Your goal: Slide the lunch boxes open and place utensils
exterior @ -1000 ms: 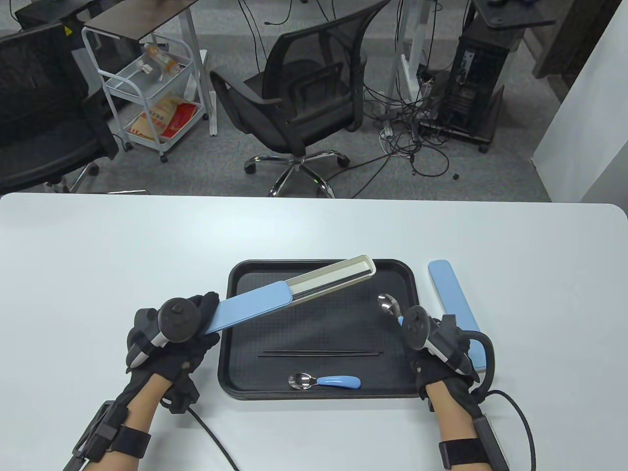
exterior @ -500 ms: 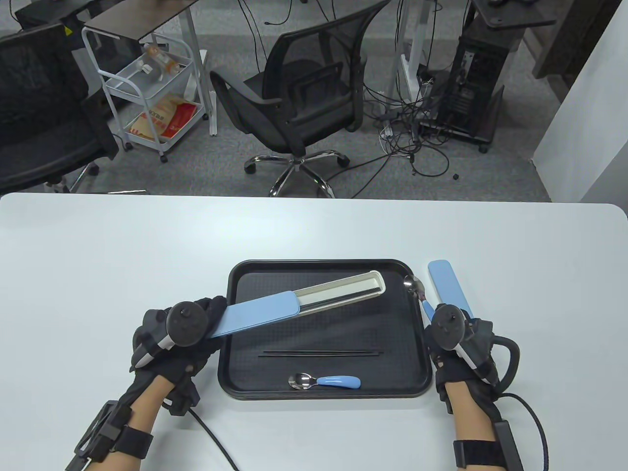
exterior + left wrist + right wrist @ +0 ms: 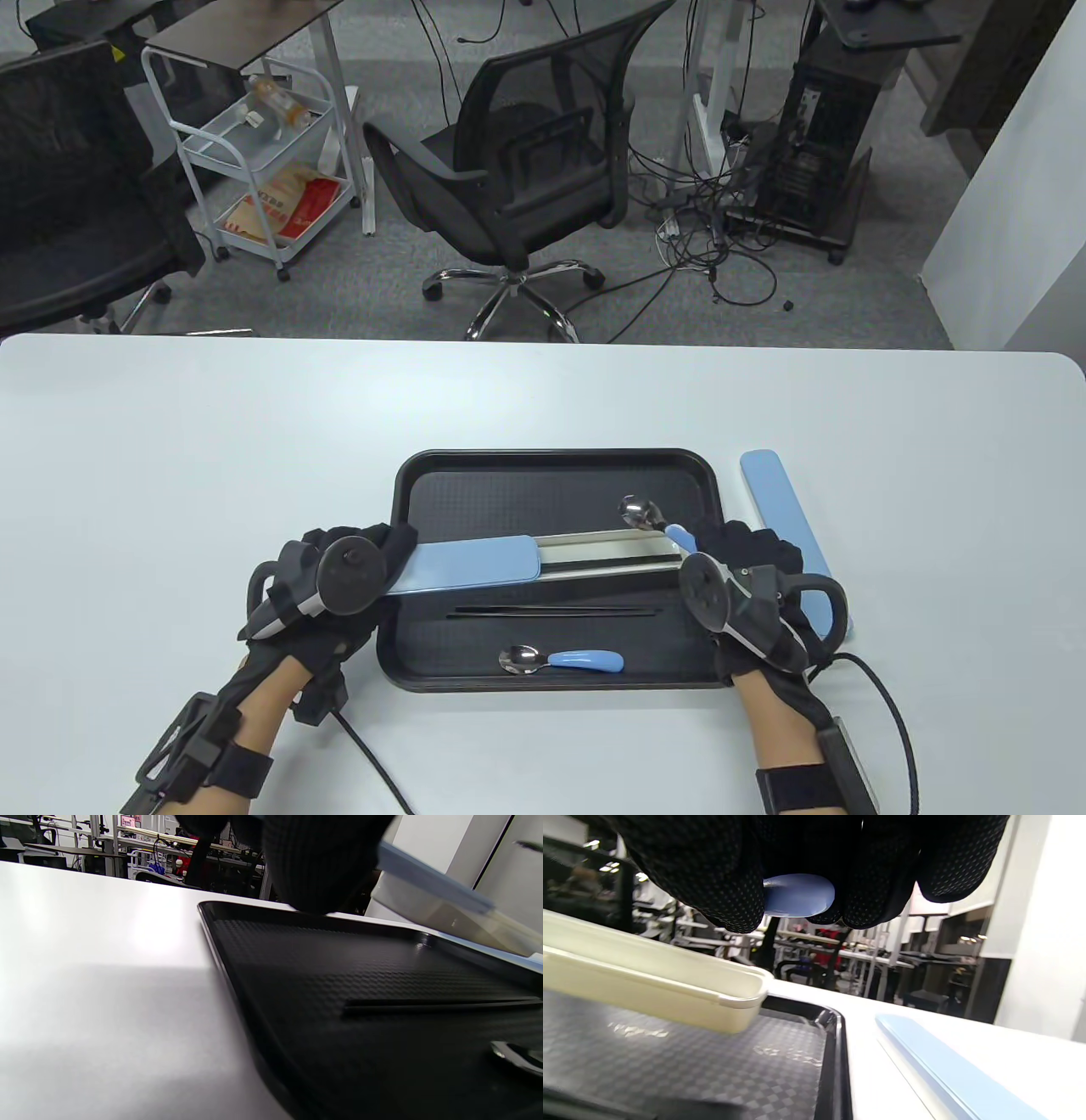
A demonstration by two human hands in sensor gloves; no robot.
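Note:
A cream utensil box (image 3: 611, 553) with a blue sliding lid (image 3: 475, 564) half open lies across the black tray (image 3: 560, 467). My left hand (image 3: 339, 577) grips its lidded end at the tray's left edge; the box shows raised above the tray in the left wrist view (image 3: 445, 916). My right hand (image 3: 747, 577) pinches the blue handle of a steel spoon (image 3: 649, 514), its bowl just behind the box's open end. The handle tip (image 3: 799, 895) shows between my fingers, above the box's end (image 3: 729, 993). Black chopsticks (image 3: 556, 609) and a second blue-handled spoon (image 3: 560, 659) lie on the tray.
A second box with a blue lid (image 3: 785, 518) lies on the white table (image 3: 170, 441) just right of the tray, partly under my right hand. It shows in the right wrist view (image 3: 946, 1073). An office chair (image 3: 526, 161) stands beyond the table's far edge.
My left hand swung the open box from a diagonal to lie level across the tray. My right hand carried the spoon from the tray's right edge leftward to the box's open end.

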